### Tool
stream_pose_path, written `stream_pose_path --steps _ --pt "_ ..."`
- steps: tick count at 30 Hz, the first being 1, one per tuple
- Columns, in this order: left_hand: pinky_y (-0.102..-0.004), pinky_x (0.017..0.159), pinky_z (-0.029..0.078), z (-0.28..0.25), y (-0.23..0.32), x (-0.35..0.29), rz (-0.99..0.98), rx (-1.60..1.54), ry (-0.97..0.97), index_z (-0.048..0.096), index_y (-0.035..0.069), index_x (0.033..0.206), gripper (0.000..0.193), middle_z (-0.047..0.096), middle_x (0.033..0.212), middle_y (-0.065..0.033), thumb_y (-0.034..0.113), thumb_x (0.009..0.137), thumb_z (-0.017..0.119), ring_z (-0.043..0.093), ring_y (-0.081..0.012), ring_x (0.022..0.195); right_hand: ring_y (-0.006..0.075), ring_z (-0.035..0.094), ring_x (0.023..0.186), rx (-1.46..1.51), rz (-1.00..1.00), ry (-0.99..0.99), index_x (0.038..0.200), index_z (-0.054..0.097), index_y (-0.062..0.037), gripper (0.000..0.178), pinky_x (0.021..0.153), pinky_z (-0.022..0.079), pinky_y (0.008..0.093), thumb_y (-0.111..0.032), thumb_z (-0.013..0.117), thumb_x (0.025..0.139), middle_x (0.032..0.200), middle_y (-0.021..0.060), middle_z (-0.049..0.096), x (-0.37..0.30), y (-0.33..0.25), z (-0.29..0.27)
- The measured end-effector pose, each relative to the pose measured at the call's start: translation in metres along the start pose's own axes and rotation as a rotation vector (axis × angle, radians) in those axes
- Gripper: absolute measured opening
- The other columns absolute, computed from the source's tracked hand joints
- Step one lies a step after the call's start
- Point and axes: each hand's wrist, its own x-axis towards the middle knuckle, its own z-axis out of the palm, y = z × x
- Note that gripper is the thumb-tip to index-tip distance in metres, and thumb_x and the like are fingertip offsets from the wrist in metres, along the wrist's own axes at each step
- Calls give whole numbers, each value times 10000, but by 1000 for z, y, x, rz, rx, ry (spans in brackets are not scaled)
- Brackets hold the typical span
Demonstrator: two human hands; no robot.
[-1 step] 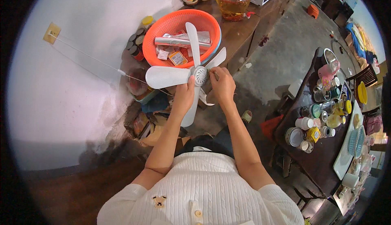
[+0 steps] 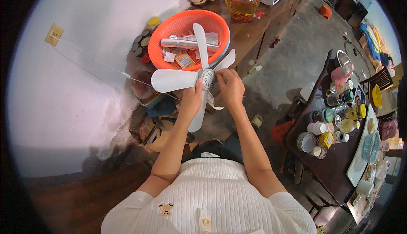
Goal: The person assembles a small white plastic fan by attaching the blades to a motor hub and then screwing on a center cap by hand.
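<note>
A white ceiling fan with several blades (image 2: 174,80) is held up in front of me, its round slotted hub (image 2: 208,79) facing up. My left hand (image 2: 192,97) is closed on it, thumb on the face beside the hub and the other fingers hidden beneath. At the hub's right edge, between two blades, the fingers of my right hand (image 2: 231,87) are pinched together. Whether they grip the hub's rim or something small is hidden. The upper blade overlaps an orange plastic basket (image 2: 157,43) behind the fan.
The basket stands on a wooden table (image 2: 250,32) with a glass jar (image 2: 242,1) of amber liquid and small dark-lidded jars (image 2: 142,43) around it. A white cord (image 2: 91,57) runs from a wall socket (image 2: 54,34) toward the fan. Many jars crowd a dark table (image 2: 316,168) at right.
My right hand has shifted very slightly left, its fingertips closer to the hub. The fan and my left hand look the same.
</note>
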Motion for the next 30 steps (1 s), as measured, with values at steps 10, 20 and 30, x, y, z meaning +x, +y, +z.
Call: stream_pose_path --steps 10,20,30 --pt "-473 1038 405 -2 8 -3 -160 -98 -4 513 -95 1312 561 565 1293 -340 407 1106 370 519 -493 1223 313 681 806 -31 -325 57 1017 728 -124 143 655 541 407 -122 724 874 918 90 660 -22 -36 2" --pt "-448 1079 382 0 0 -1 -116 -77 4 494 -98 1359 574 556 1352 -318 401 1106 367 514 -451 1281 368 676 892 53 62 45 1028 668 -99 130 760 528 442 -175 684 923 991 105 691 -27 -4 9" --pt "-442 1094 368 -2 3 0 -168 -88 -21 491 -101 1360 531 546 1362 -314 352 1106 384 501 -443 1285 321 661 800 -15 -242 88 969 679 -112 125 654 536 419 -135 734 858 896 96 619 -44 -27 11"
